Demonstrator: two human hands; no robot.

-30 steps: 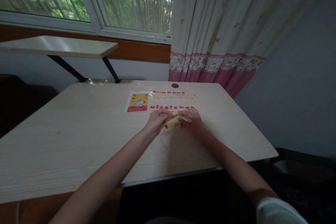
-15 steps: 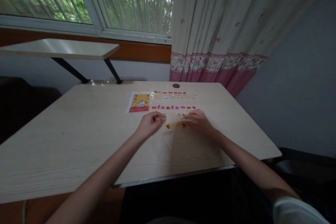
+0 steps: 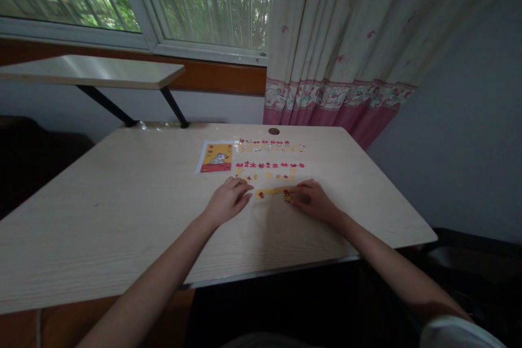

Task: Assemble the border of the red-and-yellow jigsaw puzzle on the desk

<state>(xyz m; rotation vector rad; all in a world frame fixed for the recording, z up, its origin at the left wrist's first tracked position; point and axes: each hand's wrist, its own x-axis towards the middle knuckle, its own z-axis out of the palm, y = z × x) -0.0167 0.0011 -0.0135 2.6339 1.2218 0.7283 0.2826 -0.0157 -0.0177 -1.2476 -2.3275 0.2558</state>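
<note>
A short strip of joined yellow jigsaw puzzle pieces (image 3: 269, 192) lies on the table in front of me, with small red drawings at both ends. My right hand (image 3: 313, 201) grips the puzzle piece (image 3: 287, 196) at the strip's right end between thumb and forefinger. Just off the left end, my left hand (image 3: 230, 199) rests with thumb and fingers apart and nothing between them. Beyond the strip are loose yellow pieces (image 3: 268, 176) and a row of red pieces (image 3: 268, 165).
A picture card (image 3: 218, 158) with a white bird-like figure lies left of the pieces. Further rows of pieces (image 3: 269, 148) lie toward the back, near a round hole (image 3: 274, 131) in the table (image 3: 134, 201). A raised shelf (image 3: 93, 72) stands at back left.
My right hand has lowered to the strip's right end. My left hand has shifted slightly left and down, its fingers opening from a pinch.
</note>
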